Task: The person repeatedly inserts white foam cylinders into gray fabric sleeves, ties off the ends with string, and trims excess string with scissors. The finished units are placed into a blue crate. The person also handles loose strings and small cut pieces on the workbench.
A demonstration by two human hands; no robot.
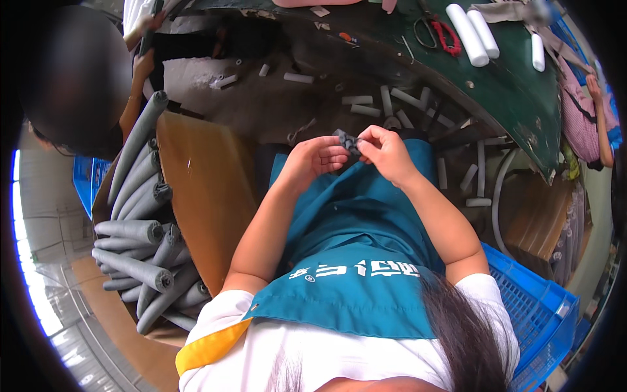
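Observation:
Above my lap, a bunched piece of dark grey fabric (349,141) is between my two hands. My left hand (312,161) has its fingers curled, with the fingertips against the fabric's left side. On the other side, my right hand (386,154) pinches the fabric's edge between thumb and fingers. The piece's full shape and any part below it are hidden by the hands. To my left, several grey fabric-covered tubes (138,266) with gathered ends lie piled in an open cardboard box (202,176).
A green table (522,85) ahead bears white foam rolls (467,35) and red-handled scissors (445,36). White tube pieces (386,101) lie strewn on the floor. A blue crate (529,294) stands at my right. One person (78,78) is far left, another (584,117) far right.

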